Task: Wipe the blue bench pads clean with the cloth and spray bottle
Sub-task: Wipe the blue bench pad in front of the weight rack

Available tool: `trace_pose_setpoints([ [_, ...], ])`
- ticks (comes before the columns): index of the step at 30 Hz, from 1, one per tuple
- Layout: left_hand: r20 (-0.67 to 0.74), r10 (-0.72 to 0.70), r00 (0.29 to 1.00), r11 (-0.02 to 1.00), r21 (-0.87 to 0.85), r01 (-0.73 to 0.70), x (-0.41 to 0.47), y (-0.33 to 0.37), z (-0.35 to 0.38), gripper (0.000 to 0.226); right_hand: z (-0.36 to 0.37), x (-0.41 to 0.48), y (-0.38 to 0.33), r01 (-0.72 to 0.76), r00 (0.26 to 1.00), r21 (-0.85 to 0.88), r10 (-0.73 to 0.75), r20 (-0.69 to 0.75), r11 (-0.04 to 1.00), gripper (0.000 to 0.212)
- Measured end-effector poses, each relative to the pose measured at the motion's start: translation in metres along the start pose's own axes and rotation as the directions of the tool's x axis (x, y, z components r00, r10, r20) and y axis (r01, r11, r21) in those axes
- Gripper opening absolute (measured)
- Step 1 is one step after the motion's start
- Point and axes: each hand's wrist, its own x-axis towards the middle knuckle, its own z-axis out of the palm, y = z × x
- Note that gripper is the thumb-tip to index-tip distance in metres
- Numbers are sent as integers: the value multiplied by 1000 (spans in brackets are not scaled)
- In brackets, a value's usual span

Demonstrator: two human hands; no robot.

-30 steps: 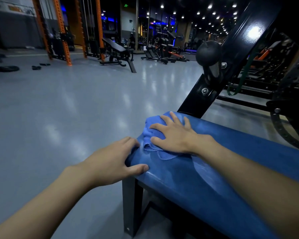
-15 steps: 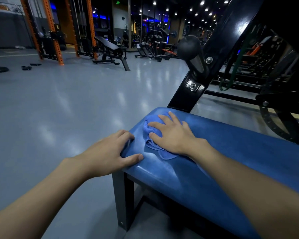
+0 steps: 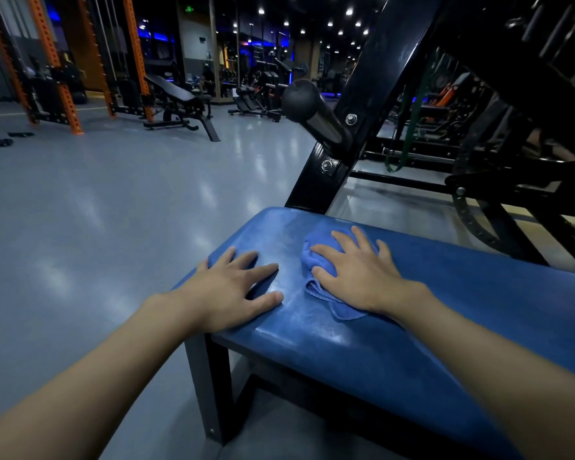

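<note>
A long blue bench pad (image 3: 445,327) runs from the middle of the view to the right edge, on a black frame. A bunched blue cloth (image 3: 316,260) lies on its near end. My right hand (image 3: 359,273) presses flat on the cloth with fingers spread and straight. My left hand (image 3: 226,290) rests flat on the pad's left corner, fingers straight, thumb along the front edge. The pad between the two hands shows a pale sheen. No spray bottle is in view.
A black slanted machine post (image 3: 356,127) with a round-capped peg (image 3: 302,101) rises just behind the pad's end. Black machine frames and a toothed plate (image 3: 478,207) stand at the right. Grey gym floor (image 3: 97,210) spreads left, with an incline bench (image 3: 180,104) and orange racks (image 3: 57,68) far off.
My right hand has slid the cloth to the right, away from the pad's end. My left hand moved from gripping the pad's corner to lying flat on top. The camera shifted left.
</note>
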Motion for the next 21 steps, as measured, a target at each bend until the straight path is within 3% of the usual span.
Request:
trace_pose_setpoints([
  [3, 48, -22, 999, 999, 35, 20, 5, 8, 0, 94, -2, 0, -2, -13, 1000, 3, 13, 9, 1000, 61],
  [6, 35, -8, 999, 998, 62, 6, 10, 14, -2, 82, 4, 2, -2, -10, 1000, 46, 11, -17, 999, 52],
  [10, 13, 39, 999, 997, 58, -40, 10, 28, -3, 96, 8, -2, 12, 7, 999, 41, -5, -54, 999, 47],
  [21, -24, 109, 994, 989, 108, -106, 28, 106, 2, 104, 7, -46, 82, -9, 999, 28, 10, -48, 1000, 48],
])
